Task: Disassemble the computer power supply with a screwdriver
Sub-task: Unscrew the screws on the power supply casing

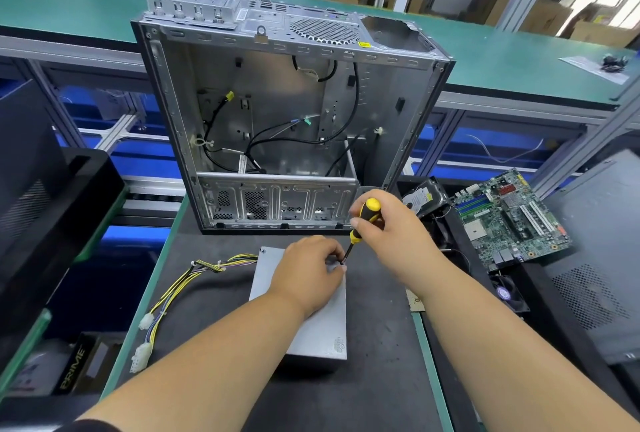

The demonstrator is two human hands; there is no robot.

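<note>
Two bare forearms enter from the lower edge of the head view. Left hand [308, 272] and right hand [388, 227]: no gloves, rings, watch or bands visible. A dark sleeve edge [86, 426] shows at the left arm, bottom left corner. Fingernails short, unpainted.

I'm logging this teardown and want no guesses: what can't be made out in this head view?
- Screw under the screwdriver tip: hidden by the left hand fingers.
- Power supply far top face: covered by the left hand.
- Power supply label: too small to read.
- Screwdriver handle middle: wrapped by the right hand.
- Hard drive: partly behind the right hand.
</note>
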